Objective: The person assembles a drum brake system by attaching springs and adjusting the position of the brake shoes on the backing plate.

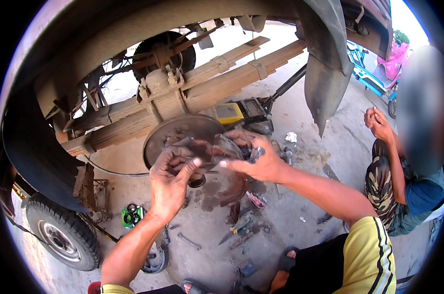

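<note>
At centre frame, the right hand (pixel 255 156) curls around a dark, blurred part (pixel 227 145) before a round brown plate (pixel 155 141), while the left hand (pixel 174 169) bends alongside, whether pinching anything cannot be determined.

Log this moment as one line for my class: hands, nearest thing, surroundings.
left hand: curled, grip unclear | right hand: greasy, grip blurred | nearest: round brown disc | around: yellow-and-black jack, leaf springs, green box

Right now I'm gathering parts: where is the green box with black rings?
The green box lies on the ground, left of centre in the head view, between the black rubber tyre and left forearm.
</note>
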Available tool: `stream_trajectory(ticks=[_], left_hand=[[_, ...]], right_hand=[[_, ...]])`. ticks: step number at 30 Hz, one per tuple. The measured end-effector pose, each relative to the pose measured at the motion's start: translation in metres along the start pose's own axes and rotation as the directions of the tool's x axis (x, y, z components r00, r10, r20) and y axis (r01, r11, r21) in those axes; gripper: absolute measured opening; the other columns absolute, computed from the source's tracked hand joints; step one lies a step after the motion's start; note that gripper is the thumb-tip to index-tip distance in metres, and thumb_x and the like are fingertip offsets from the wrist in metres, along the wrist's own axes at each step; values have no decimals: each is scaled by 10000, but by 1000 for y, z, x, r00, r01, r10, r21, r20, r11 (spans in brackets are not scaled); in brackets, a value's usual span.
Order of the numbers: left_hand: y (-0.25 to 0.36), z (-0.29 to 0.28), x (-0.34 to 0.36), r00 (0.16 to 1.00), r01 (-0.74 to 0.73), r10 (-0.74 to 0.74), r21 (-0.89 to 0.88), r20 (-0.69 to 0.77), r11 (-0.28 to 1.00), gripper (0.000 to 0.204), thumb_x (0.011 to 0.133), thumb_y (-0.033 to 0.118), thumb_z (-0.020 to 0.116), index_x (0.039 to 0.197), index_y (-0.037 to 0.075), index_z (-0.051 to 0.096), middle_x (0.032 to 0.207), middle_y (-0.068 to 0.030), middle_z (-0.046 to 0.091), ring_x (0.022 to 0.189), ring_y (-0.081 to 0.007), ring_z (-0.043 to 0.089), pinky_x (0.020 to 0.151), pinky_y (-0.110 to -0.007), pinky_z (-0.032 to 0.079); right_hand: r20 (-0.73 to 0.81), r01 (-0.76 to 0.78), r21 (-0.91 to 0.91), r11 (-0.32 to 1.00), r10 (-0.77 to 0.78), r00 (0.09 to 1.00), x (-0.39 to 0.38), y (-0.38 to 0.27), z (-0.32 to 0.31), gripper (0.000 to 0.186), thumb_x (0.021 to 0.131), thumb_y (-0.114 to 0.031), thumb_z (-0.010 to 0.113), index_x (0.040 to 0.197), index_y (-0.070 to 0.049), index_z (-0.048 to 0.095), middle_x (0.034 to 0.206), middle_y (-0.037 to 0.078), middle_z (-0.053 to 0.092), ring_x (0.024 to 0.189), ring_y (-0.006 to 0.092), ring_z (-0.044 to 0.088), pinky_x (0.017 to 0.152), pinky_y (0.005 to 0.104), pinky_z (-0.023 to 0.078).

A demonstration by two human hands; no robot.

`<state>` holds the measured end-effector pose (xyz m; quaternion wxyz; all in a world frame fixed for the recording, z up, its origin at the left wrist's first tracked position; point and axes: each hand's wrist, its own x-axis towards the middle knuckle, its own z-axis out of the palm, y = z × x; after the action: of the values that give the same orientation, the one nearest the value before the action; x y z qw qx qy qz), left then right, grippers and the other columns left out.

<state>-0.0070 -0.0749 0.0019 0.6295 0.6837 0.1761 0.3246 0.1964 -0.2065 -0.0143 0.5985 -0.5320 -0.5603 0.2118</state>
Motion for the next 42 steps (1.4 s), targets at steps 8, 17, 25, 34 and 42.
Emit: stream_trajectory(ticks=[8, 17, 25, 34, 42], left_hand=[[37, -6, 16, 980, -101, 187, 656, -62, 748, 193, 929, 125, 799, 972, -48, 726, 894, -112, 757, 802, -175, 680, 746, -338, 547], [55, -23, 47, 999, 9, 7, 457, -33, 890, 217, 996, 199, 745, 912, 1, 728, 710, -8, 670, 601, -74, 578, 556, -255, 480], [48, -24, 47, 999, -19, 2, 481, 35, 876, 262, 1009, 249, 736, 913, 5, 725, 741, 4, 673, 595, -59, 560, 558, -238, 441], [52, -29, 41, 992, -112, 128, 647, 23, 754, 191, 990, 168, 740, 955, -20, 729, 772, 5, 670, 701, -67, 557, 644, -258, 467], [54, -37, 30, 975, -170, 222, 742, 30, 649, 218, 879, -16, 766, 1082, -44, 695, 883, -52, 719, 794, -93, 615, 735, -287, 528]], right_hand=[[103, -225, 271, 936, 204, 974, 23, -9, -7, 480, 898, -143, 829, 1307, 22, 638, 1172, 81, 743, 1058, 115, 668, 956, 308, 536], [-81, -192, 125, 973, 203, 976, 39, -14, -2, 575, 883, -181, 850, 1380, -10, 618, 1196, 93, 720, 1097, 164, 667, 981, 300, 532], [-80, -375, 279, 884, 410, 909, 30, -19, -11, 492, 914, -201, 834, 1312, 18, 645, 1192, 60, 698, 1087, 126, 639, 965, 279, 521], [-60, -312, -174, 934, 306, 950, 30, -33, -3, 664, 918, -390, 821, 1380, 33, 599, 1281, 137, 686, 1192, 192, 615, 1055, 345, 477], [-100, -190, -274, 943, 169, 981, 34, -33, 9, 461, 877, -362, 793, 1145, 5, 711, 996, 158, 753, 914, 237, 705, 873, 371, 541]])
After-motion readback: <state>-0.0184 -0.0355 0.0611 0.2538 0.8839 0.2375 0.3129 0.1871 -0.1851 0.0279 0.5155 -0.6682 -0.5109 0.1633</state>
